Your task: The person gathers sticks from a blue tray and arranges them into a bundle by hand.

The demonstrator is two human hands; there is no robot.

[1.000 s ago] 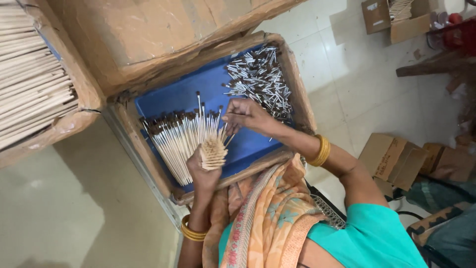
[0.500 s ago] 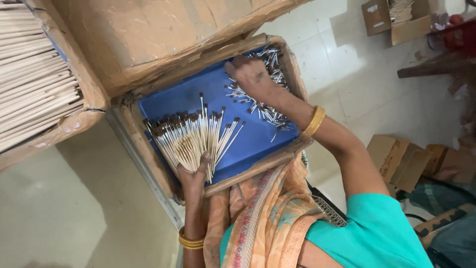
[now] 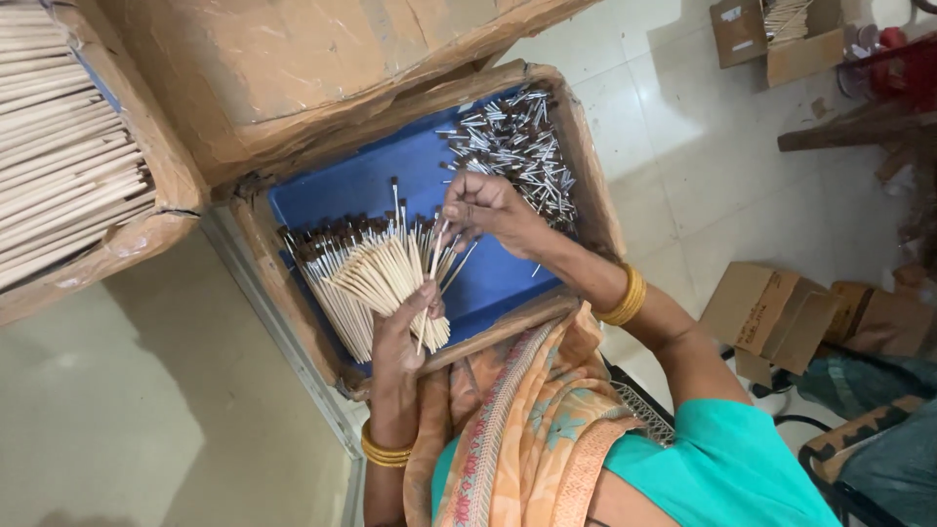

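Note:
My left hand [image 3: 402,337] grips a fanned bunch of thin wooden brush sticks [image 3: 376,273] with dark tips, held over a blue-lined cardboard box [image 3: 342,190]. My right hand [image 3: 483,207] pinches the top of one stick [image 3: 435,252] at the right edge of the bunch. Just behind that hand, a loose pile of small metal brush heads [image 3: 517,146] lies in the box's far right corner. Both wrists wear gold bangles.
A larger cardboard box [image 3: 264,68] overhangs the blue box's far side. A carton of long pale sticks [image 3: 59,166] stands at the left. Small cardboard boxes [image 3: 781,317] sit on the tiled floor at right, another carton [image 3: 771,34] at top right.
My right hand was at the metal pile half a second ago and has come back to the bunch, now pinching a stick. My left hand keeps holding the bunch.

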